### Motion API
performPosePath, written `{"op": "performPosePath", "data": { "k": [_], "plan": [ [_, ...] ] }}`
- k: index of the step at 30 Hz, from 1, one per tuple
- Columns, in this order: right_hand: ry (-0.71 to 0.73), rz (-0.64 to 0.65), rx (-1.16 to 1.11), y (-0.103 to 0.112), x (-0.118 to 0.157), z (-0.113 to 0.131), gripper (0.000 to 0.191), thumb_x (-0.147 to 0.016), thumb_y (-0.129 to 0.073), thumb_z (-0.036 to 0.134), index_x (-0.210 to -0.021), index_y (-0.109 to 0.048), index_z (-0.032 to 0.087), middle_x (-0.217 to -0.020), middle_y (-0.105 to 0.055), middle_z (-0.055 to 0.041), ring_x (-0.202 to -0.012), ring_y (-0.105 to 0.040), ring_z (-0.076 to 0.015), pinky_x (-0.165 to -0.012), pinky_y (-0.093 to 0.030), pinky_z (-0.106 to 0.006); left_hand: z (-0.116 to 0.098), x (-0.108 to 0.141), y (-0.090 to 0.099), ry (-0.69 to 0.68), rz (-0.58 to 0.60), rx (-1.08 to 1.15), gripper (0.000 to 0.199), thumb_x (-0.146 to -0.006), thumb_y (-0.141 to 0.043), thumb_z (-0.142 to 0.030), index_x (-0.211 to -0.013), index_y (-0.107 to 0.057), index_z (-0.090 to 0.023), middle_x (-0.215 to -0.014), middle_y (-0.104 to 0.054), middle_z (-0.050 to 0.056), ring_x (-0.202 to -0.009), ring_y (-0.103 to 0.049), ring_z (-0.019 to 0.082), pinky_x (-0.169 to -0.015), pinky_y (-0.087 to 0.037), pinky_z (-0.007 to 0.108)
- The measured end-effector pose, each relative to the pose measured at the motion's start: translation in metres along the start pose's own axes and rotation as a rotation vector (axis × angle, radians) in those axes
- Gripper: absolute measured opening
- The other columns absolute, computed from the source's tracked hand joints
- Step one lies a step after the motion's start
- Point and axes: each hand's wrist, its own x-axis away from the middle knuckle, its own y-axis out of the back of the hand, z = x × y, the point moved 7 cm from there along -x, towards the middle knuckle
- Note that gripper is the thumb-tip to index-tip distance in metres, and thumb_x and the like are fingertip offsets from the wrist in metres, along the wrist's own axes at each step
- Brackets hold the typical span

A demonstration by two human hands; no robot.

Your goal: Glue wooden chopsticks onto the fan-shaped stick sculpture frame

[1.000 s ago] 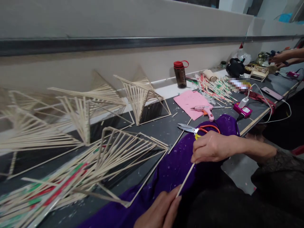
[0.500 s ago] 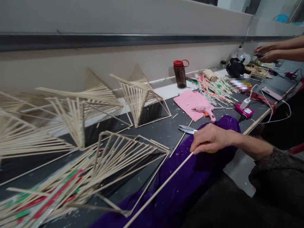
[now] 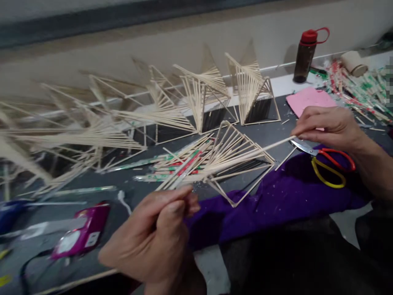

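Observation:
Between thumb and fingers, my right hand [image 3: 331, 127] pinches the end of a slim wooden chopstick [image 3: 278, 143]. The chopstick slants down to the left, across a fan-shaped chopstick frame [image 3: 235, 153] on the table. My left hand [image 3: 153, 233] is closed in front of the frame, thumb pressed on the curled fingers. What it holds, if anything, I cannot make out. Just below my right hand, scissors [image 3: 330, 164] with red and yellow handles lie on a purple cloth [image 3: 276, 196]. Loose chopsticks and wrappers [image 3: 184, 164] with red and green print lie left of the frame.
Several finished-looking chopstick frames [image 3: 254, 94] stand along the wall. A dark bottle [image 3: 303, 61] with a red lid is at the back right, by pink paper [image 3: 310, 100] and a pile of wrapped chopsticks [image 3: 353, 90]. A magenta power box [image 3: 82, 229] sits at the left.
The view has swung left. My left hand has come into view, closed. My right hand still pinches the chopstick, which now lies flatter across the frame, and the scissors show more fully.

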Motion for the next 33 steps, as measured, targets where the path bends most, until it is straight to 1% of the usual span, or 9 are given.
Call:
{"op": "performPosePath", "data": {
  "k": [2,5,7,9,12,15,22,28,33],
  "plan": [
    [-0.027,-0.049,-0.046,0.000,0.000,-0.013,0.013,-0.090,-0.067,0.033,-0.093,-0.078,0.026,-0.082,-0.071,-0.0013,-0.075,-0.064,-0.0140,-0.069,-0.052,-0.028,0.013,-0.007,-0.004,0.004,-0.006,0.068,0.010,-0.073,-0.078,-0.026,-0.081,-0.081,-0.030,-0.060,-0.069,-0.002,-0.041,-0.052,0.010,-0.037,-0.039,0.022],
    [-0.088,-0.031,-0.097,-0.011,0.006,-0.032,0.012,-0.089,-0.068,0.032,-0.093,-0.078,0.028,-0.082,-0.072,-0.0010,-0.075,-0.065,-0.0145,-0.068,-0.053,-0.029,0.030,-0.014,-0.002,0.027,0.000,0.101,0.022,-0.067,-0.082,-0.018,-0.085,-0.081,-0.030,-0.060,-0.067,-0.004,-0.042,-0.050,0.007,-0.037,-0.037,0.020],
    [-0.126,-0.002,-0.130,-0.022,0.011,-0.042,0.012,-0.089,-0.068,0.032,-0.093,-0.078,0.028,-0.083,-0.072,-0.0016,-0.074,-0.066,-0.0146,-0.067,-0.053,-0.028,0.040,-0.014,-0.003,0.043,0.054,0.091,0.027,-0.065,-0.084,-0.017,-0.089,-0.081,-0.030,-0.063,-0.065,-0.004,-0.046,-0.051,0.007,-0.038,-0.038,0.020],
    [-0.150,0.023,-0.169,-0.033,0.015,-0.048,0.013,-0.089,-0.068,0.032,-0.093,-0.079,0.027,-0.082,-0.072,-0.0026,-0.073,-0.067,-0.0146,-0.066,-0.053,-0.027,0.048,-0.011,-0.007,0.071,0.138,0.080,0.030,-0.066,-0.084,-0.017,-0.093,-0.080,-0.030,-0.067,-0.066,-0.003,-0.051,-0.054,0.008,-0.040,-0.039,0.019],
    [-0.174,0.067,-0.206,-0.047,0.019,-0.055,0.014,-0.089,-0.068,0.032,-0.094,-0.079,0.026,-0.083,-0.073,-0.0037,-0.074,-0.068,-0.0147,-0.065,-0.054,-0.026,0.058,-0.004,-0.011,0.090,0.215,0.070,0.032,-0.069,-0.082,-0.016,-0.096,-0.080,-0.031,-0.070,-0.067,-0.002,-0.062,-0.060,0.010,-0.051,-0.046,0.020],
    [-0.184,0.098,-0.214,-0.058,0.021,-0.060,0.015,-0.090,-0.066,0.033,-0.095,-0.079,0.025,-0.082,-0.073,-0.0038,-0.073,-0.068,-0.0144,-0.064,-0.053,-0.026,0.065,0.000,-0.013,0.085,0.233,0.069,0.032,-0.069,-0.082,-0.017,-0.097,-0.080,-0.032,-0.070,-0.068,-0.002,-0.069,-0.062,0.012,-0.063,-0.050,0.023],
    [-0.167,0.098,-0.215,-0.075,0.023,-0.067,0.015,-0.091,-0.064,0.028,-0.096,-0.079,0.024,-0.083,-0.073,-0.0040,-0.073,-0.069,-0.0138,-0.064,-0.053,-0.024,0.079,0.007,-0.011,0.156,0.253,-0.029,0.031,-0.070,-0.081,-0.015,-0.097,-0.080,-0.031,-0.072,-0.067,-0.002,-0.068,-0.061,0.012,-0.061,-0.049,0.022],
    [-0.167,0.123,-0.227,-0.085,0.022,-0.068,0.017,-0.092,-0.063,0.027,-0.098,-0.079,0.024,-0.082,-0.073,-0.0040,-0.073,-0.068,-0.0135,-0.064,-0.052,-0.024,0.080,0.009,-0.012,0.077,0.285,-0.164,0.029,-0.073,-0.079,-0.014,-0.098,-0.080,-0.030,-0.077,-0.071,-0.001,-0.071,-0.064,0.014,-0.065,-0.052,0.026],
    [-0.191,0.157,-0.240,-0.091,0.025,-0.071,0.019,-0.093,-0.062,0.031,-0.099,-0.079,0.023,-0.083,-0.073,-0.0051,-0.074,-0.069,-0.0150,-0.065,-0.052,-0.026,0.084,0.013,-0.008,0.061,0.274,-0.205,0.027,-0.075,-0.077,-0.012,-0.096,-0.080,-0.028,-0.081,-0.073,0.000,-0.073,-0.066,0.014,-0.068,-0.054,0.027]
  ]
}}
